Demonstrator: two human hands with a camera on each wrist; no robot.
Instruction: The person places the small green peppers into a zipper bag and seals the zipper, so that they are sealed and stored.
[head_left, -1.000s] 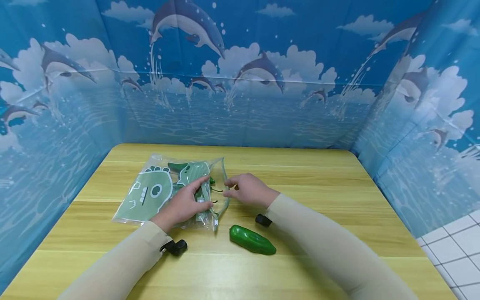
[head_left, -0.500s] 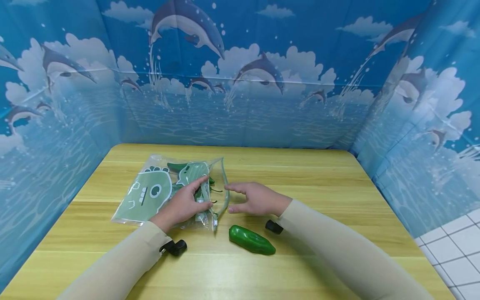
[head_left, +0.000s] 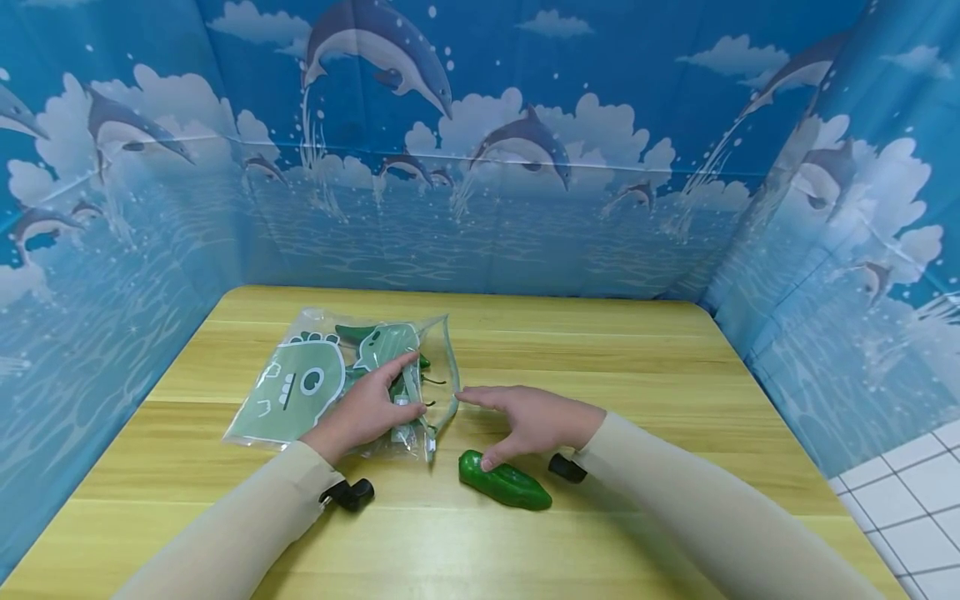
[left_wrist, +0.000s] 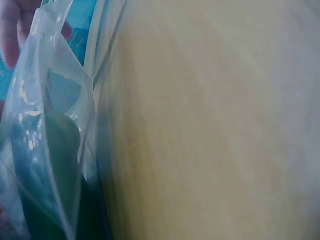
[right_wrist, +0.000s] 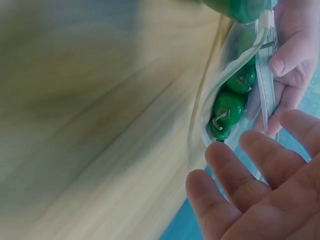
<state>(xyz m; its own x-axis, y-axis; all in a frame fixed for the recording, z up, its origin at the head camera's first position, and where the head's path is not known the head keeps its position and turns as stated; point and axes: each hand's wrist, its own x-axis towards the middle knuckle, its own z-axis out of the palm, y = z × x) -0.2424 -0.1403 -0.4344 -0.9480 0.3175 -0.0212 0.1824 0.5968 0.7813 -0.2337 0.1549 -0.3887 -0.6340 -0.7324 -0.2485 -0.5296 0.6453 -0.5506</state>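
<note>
A clear zip bag [head_left: 288, 417] printed with green cartoon monsters lies at the left of the table, its mouth facing right. My left hand [head_left: 362, 414] lies over the bag and grips the upper edge of the mouth, thumb and fingers spread along it. Inside, several glossy green peppers [right_wrist: 230, 106] show through the gaping mouth, stems outward. My right hand [head_left: 536, 419] is held out with straight fingers, fingertips right at the bag's rim. Its thumb overlaps the left end of a long green pepper [head_left: 516, 488] lying on the table. The palm holds nothing.
The wooden table [head_left: 637, 358] stretches to the back and right. A blue dolphin-print curtain [head_left: 487, 225] encloses its back and sides. Black wrist cameras [head_left: 567, 468] hang at both cuffs. White tiles [head_left: 922, 483] show at the lower right.
My right hand has let go of the bag's rim, opened its fingers and moved right and nearer, its thumb now over the loose pepper. My left hand and the bag have stayed put.
</note>
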